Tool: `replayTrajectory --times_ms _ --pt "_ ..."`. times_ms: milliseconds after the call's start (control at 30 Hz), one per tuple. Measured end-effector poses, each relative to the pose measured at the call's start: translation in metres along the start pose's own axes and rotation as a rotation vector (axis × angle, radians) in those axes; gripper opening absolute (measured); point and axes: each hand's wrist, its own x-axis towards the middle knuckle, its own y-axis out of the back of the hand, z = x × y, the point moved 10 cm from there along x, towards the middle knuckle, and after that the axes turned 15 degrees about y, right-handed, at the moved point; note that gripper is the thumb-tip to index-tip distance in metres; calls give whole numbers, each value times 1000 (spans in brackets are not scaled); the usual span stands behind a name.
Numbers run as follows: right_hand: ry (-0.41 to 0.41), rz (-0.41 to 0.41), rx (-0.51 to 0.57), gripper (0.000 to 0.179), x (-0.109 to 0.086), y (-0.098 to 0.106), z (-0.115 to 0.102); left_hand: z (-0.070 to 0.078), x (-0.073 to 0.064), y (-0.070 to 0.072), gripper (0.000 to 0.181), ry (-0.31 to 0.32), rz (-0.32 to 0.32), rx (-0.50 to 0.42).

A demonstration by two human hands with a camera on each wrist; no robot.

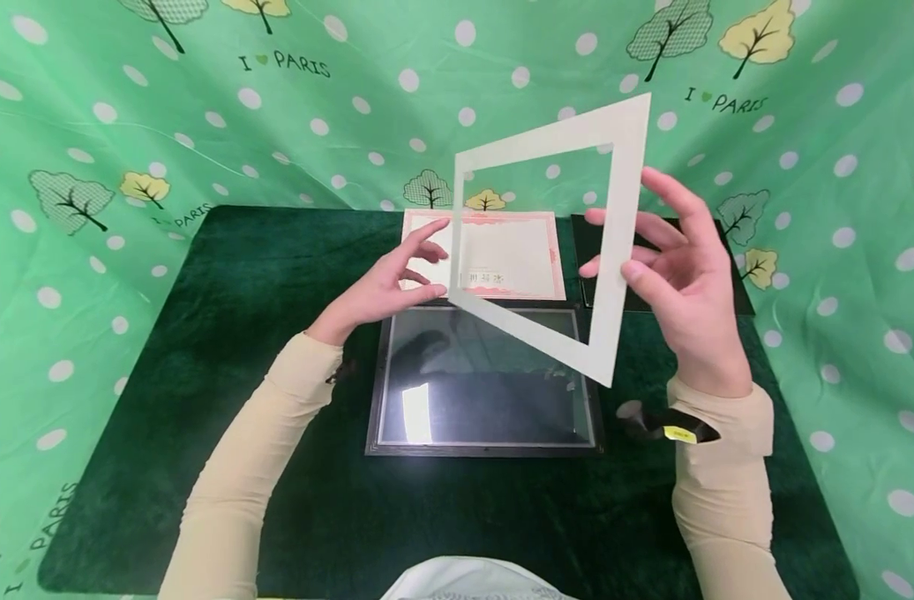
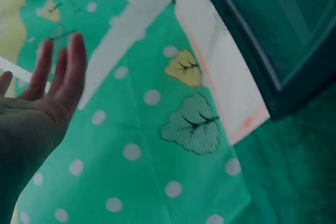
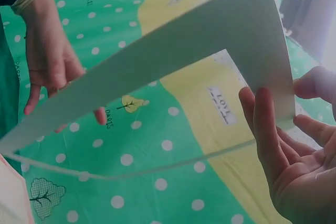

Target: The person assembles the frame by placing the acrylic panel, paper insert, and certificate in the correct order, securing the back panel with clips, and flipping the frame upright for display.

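Note:
A white picture mat (image 1: 627, 158) with a rectangular opening is held up at a slant above the table. My right hand (image 1: 692, 283) pinches its right side, the thumb in front and fingertips reaching through the opening. Near the mat's left edge is my left hand (image 1: 385, 287), fingers spread and slightly bent; in the left wrist view this hand (image 2: 44, 108) appears open, with the mat (image 2: 113, 40) beyond it. Whether a left fingertip touches the edge I cannot tell. Below lies a dark picture frame (image 1: 486, 451) with a reflective glass pane (image 1: 494, 400).
Behind the frame lies a pink-bordered certificate sheet (image 1: 512, 242). A black flat panel (image 1: 726, 292) sits at the back right, partly behind my right hand. Dark green cloth (image 1: 292, 250) covers the table, and a green dotted curtain (image 1: 397, 50) surrounds it.

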Motion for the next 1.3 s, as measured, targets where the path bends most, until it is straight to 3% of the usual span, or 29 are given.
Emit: replayTrajectory --times_ms 100,200,300,500,633,1000,1100,1300 --pt "-34 36 93 61 -3 12 4 -15 5 9 79 36 57 67" --pt "-66 61 152 60 -8 22 10 -38 9 17 80 111 88 66" --pt "-100 80 132 60 -15 32 15 -65 11 21 83 151 72 -18" --pt "-167 141 119 60 -37 59 31 -86 0 21 83 219 28 -297" --pt "-201 193 115 57 -54 79 45 -92 -6 20 78 232 28 -376" --pt "-372 170 57 57 -104 111 85 -102 -24 24 66 236 68 -291" --pt "-405 149 -5 56 -114 116 90 -101 -30 26 67 240 75 -283" --pt "-475 103 -235 58 -129 124 101 -101 -42 29 67 232 102 -280"
